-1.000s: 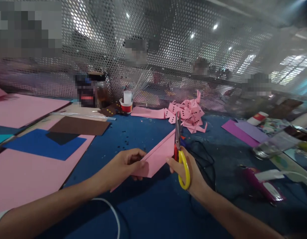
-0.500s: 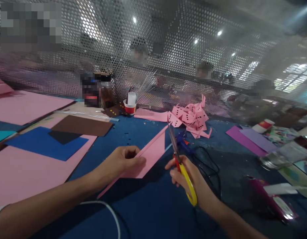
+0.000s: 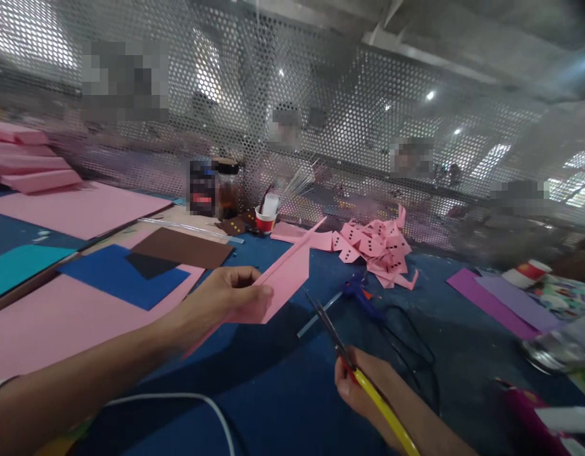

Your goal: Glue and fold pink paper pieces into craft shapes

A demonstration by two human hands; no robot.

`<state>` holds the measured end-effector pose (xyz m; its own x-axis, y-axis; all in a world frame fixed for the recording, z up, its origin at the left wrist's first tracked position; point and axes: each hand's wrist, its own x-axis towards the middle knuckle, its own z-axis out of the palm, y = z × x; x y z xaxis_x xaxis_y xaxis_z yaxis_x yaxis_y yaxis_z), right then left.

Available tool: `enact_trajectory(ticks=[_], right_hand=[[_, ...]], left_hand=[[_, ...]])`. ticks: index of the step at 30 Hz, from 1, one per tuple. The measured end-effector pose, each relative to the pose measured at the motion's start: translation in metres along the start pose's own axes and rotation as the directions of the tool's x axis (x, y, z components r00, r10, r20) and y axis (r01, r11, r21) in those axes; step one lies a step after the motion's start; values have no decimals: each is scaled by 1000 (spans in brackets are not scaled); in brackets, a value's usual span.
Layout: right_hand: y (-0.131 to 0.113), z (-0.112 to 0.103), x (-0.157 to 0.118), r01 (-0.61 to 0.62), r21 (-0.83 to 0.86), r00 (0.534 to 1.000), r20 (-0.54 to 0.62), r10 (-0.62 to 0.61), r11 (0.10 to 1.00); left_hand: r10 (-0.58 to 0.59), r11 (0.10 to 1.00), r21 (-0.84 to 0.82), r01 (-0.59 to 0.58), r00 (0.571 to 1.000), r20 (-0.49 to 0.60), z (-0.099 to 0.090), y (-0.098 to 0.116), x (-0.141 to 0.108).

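Observation:
My left hand (image 3: 235,294) pinches a folded piece of pink paper (image 3: 290,272) between thumb and fingers, holding it tilted above the blue table. One long edge of the paper carries a narrow raised fold. Over to the right, my right hand (image 3: 368,380) is closed round scissors (image 3: 333,332) with yellow and red handles. Their blades point up and to the left, apart from the paper. Behind the blades lies a blue glue gun (image 3: 361,297) with a clear glue stick (image 3: 318,315) in it. A heap of pink paper cutouts with black dots (image 3: 375,247) lies farther back.
Brown (image 3: 188,248) and blue sheets (image 3: 131,275) lie on pink sheets at left. A jar (image 3: 227,190) and a paper cup (image 3: 266,218) stand by the perforated metal screen (image 3: 349,145). Purple sheets (image 3: 492,301) lie at right. A white cable (image 3: 188,396) curves in front.
The scissors have moved down and away from the pink paper's edge. My left hand still grips the paper. The camera view has shifted, so the table things appear farther right and lower.

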<state>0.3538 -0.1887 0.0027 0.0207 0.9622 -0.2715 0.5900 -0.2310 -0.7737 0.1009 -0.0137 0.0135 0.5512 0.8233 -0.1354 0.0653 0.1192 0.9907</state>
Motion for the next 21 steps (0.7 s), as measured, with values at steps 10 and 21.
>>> enact_trajectory(ticks=[10, 21], right_hand=[[-13, -11, -14, 61, -86, 994, 98, -53, 994], [6, -8, -7, 58, -153, 995, 95, -43, 987]], left_hand=[[-27, 998, 57, 28, 1000, -12, 11, 14, -11], [20, 999, 50, -17, 997, -69, 13, 21, -15]])
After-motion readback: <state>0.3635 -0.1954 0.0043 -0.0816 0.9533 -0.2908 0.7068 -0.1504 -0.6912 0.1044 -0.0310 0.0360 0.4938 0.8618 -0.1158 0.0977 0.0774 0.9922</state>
